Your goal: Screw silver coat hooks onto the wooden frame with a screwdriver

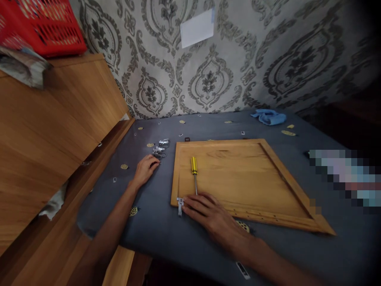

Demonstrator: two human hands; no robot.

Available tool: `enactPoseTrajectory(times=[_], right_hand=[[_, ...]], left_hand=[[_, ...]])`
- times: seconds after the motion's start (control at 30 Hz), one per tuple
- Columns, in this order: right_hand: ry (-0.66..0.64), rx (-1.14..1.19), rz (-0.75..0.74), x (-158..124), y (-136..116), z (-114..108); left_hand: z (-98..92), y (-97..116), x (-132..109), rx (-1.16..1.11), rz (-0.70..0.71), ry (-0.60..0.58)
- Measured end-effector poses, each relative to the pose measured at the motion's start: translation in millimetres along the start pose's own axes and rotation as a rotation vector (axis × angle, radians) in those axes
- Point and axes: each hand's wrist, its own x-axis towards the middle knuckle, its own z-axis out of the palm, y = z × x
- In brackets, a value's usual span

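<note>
No text, brand or number can be read. The small dark-and-white rectangular prints point(243, 271) on the grey-blue patterned fabric cover point(149, 234) look like labels, but any lettering is too small to make out. The white rectangular sheet point(197, 28) on the grey damask-patterned wall point(210, 81) shows no legible writing.

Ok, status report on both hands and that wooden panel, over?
Left hand pinched beside loose metal fittings, contents unclear. Right hand touching metal hinge at corner of wooden panel. Yellow screwdriver lying on panel, close by; possibly in the way.
</note>
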Motion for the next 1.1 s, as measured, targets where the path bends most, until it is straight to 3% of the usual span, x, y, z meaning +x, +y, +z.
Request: enactPoseTrajectory(times=[0.4, 0.57, 0.67, 0.77, 0.87, 1.1], right_hand=[[0.072, -0.025, -0.031, -0.3, 0.3, 2.7], [0.04, -0.02, -0.033, 0.5, -0.7, -0.9], [0.025, -0.008, -0.03, 1.2, -1.1, -2.5], [0.02, -0.008, -0.029, 1.8, -1.6, -2.9], [0.031, -0.008, -0.034, 2.6, -2.4, -3.4], [0.046, -0.007, -0.041, 5.0, -4.1, -7.1]], left_hand=[[-4.3, 8.2, 0.8, 0.029, -0.012, -0.018], [-18.0, 26.5, -8.6, -0.054, -0.036, -0.06], [-31.2, 54.0, -25.4, -0.143, -0.013, -0.146], [-41.7, 86.4, -43.4, -0.405, 0.006, -0.327], [-44.4, 109.8, -53.2, -0.503, 0.012, -0.475], [-36.6, 118.8, -49.2, -0.502, -0.044, -0.623]])
